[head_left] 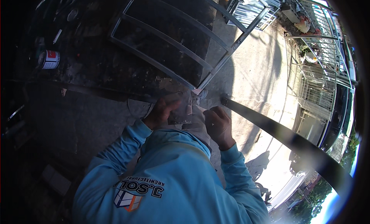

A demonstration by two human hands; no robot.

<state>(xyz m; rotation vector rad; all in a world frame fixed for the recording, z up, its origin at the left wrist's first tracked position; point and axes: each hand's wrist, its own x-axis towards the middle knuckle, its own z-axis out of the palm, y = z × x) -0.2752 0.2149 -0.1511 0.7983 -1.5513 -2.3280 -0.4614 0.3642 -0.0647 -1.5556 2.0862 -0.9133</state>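
In front of my waist, my left hand is closed around the edge of a flat, grey-brown, roughly rectangular piece; its exact kind is hard to tell in the shade. My right hand is held a little to the right of it, fingers curled in. Whatever those fingers hold, if anything, is hidden. Just beyond both hands, the near corner of a silvery metal frame with several curved crossbars points toward me. The frame lies over a dark worktable and sticks out past its right side.
A paint can with a red and white label and a small white tube are on the table's left. A dark bar slants across the right. Metal lattice stands at the far right, near barred gates. Sunlit concrete lies between.
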